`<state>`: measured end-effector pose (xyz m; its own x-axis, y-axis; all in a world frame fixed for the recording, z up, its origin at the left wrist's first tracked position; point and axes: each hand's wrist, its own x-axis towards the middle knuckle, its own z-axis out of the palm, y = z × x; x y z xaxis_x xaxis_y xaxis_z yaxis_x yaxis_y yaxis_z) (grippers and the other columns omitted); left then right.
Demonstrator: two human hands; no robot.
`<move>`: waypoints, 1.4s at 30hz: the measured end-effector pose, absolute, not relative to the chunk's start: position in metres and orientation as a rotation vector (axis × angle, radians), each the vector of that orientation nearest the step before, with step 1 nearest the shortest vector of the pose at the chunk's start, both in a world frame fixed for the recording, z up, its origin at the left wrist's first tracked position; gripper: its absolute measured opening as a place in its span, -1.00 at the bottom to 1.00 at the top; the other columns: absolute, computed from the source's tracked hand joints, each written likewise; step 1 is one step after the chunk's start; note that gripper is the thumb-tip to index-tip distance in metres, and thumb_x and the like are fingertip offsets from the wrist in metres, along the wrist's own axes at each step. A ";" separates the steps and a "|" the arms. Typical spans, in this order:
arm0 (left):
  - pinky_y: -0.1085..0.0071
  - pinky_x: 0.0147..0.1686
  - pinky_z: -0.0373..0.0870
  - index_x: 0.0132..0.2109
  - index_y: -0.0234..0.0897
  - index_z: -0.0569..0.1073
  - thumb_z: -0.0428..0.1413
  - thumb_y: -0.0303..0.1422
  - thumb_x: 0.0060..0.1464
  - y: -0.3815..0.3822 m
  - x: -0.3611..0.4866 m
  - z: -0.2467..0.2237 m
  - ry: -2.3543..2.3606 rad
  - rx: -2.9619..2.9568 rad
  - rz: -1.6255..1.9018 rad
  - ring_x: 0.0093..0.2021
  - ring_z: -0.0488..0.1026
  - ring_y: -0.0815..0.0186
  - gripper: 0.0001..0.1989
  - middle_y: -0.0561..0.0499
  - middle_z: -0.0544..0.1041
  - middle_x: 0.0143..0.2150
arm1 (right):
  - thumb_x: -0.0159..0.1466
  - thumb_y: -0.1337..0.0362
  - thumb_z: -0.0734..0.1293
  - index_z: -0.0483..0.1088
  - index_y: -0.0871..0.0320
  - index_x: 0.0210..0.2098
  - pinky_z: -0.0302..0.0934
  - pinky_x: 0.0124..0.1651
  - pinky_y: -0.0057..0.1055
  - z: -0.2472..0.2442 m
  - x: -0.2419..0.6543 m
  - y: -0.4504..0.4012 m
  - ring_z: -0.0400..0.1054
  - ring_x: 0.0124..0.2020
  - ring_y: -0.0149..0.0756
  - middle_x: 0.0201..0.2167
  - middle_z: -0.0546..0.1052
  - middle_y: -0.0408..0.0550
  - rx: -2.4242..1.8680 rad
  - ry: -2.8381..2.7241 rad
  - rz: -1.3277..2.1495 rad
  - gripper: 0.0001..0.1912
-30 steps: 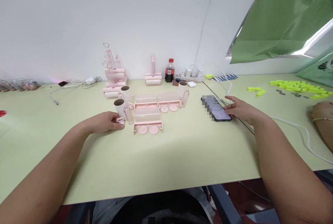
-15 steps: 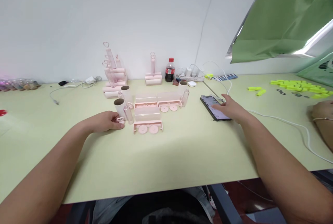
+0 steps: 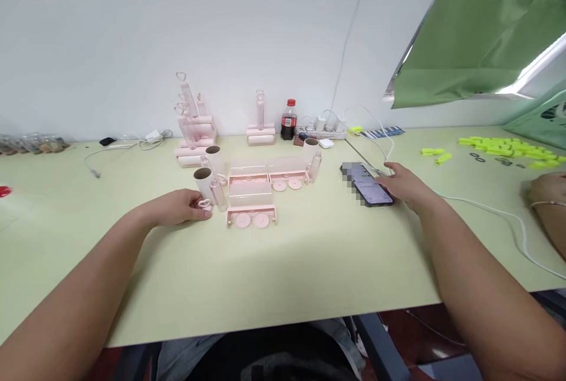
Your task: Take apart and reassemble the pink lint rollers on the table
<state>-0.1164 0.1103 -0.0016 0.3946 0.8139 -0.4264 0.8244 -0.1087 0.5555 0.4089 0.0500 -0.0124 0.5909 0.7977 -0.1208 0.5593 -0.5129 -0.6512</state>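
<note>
My left hand (image 3: 179, 207) rests on the table, fingers closed round a small pink heart-ended piece (image 3: 204, 205). Beside it stand a white roll with a brown core (image 3: 203, 179) and a clear pink handle tube (image 3: 218, 195). To their right lie a lint roller sheet roll (image 3: 250, 193), a pink roller frame (image 3: 252, 211) and pink round caps (image 3: 261, 220). At the right edge of a lit phone (image 3: 371, 187) is my right hand (image 3: 403, 185), thumb near the screen and fingers apart; it grips nothing. Part of its fingers is hidden.
Assembled pink lint rollers (image 3: 194, 133) stand at the wall, near a cola bottle (image 3: 289, 120) and a power strip (image 3: 321, 131). White cables (image 3: 490, 201) cross the right side. Yellow pieces (image 3: 508, 148) and another person's arm (image 3: 550, 204) are at far right.
My right hand has drawn back a little to the right, its thumb moving from over the phone screen to its edge. The left hand has stayed put.
</note>
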 end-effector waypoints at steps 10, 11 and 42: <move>0.43 -0.49 0.10 -0.39 -0.20 0.26 0.19 0.02 -0.18 0.109 -0.114 0.001 1.422 1.922 -0.043 -0.51 0.19 0.35 -0.58 0.06 0.28 -0.47 | 0.12 0.29 0.35 0.12 0.20 0.33 0.20 -0.47 -0.35 -0.012 0.405 0.052 0.44 -0.34 -0.09 -0.08 0.53 0.21 -2.257 -1.039 0.535 -0.21; 0.43 -0.49 0.10 -0.39 -0.20 0.26 0.19 0.02 -0.18 0.109 -0.114 0.001 1.426 1.927 -0.048 -0.51 0.19 0.35 -0.58 0.07 0.28 -0.47 | 0.11 0.30 0.35 0.13 0.20 0.33 0.20 -0.48 -0.35 -0.012 0.405 0.052 0.44 -0.35 -0.08 -0.09 0.53 0.21 -2.257 -1.037 0.531 -0.20; 0.43 -0.47 0.09 -0.38 -0.20 0.24 0.19 0.00 -0.15 0.109 -0.114 0.000 1.423 1.935 -0.057 -0.50 0.17 0.36 -0.59 0.08 0.25 -0.45 | 0.03 0.12 0.40 0.06 0.05 0.35 0.36 -0.21 -0.26 -0.008 0.422 0.039 0.43 -0.18 -0.08 -0.03 0.50 0.09 -2.229 -1.442 0.702 -0.08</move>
<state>-0.1143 0.1094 -0.0002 0.3892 0.8137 -0.4318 0.8454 -0.1294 0.5182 0.4223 0.0386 -0.0084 0.3443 0.9181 -0.1964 0.7208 -0.3925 -0.5712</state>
